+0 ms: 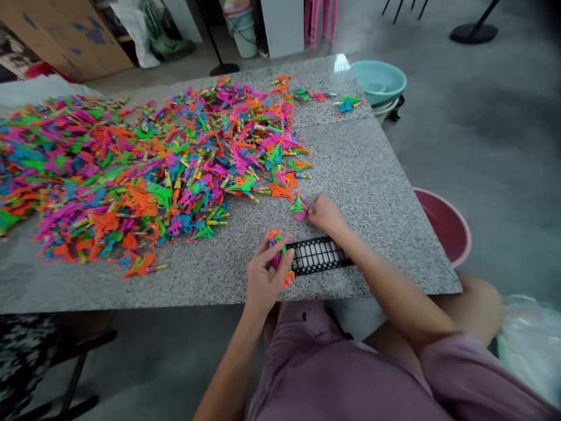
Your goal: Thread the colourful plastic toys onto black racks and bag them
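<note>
My left hand (265, 275) grips a small bunch of bright plastic toy pieces (276, 240) near the table's front edge. My right hand (325, 213) reaches forward and touches a few loose green and pink pieces (300, 206) at the edge of the big heap. Between both hands lies a black mesh tray (318, 255) with a white inside. A wide heap of orange, pink, green and blue plastic pieces (144, 164) covers the left and middle of the granite table (372, 175).
A pink basin (445, 225) stands on the floor right of the table, a teal basin (379, 82) at its far right corner. A plastic bag (530, 345) lies by my right knee. Cardboard boxes, a bucket and stand bases are at the back.
</note>
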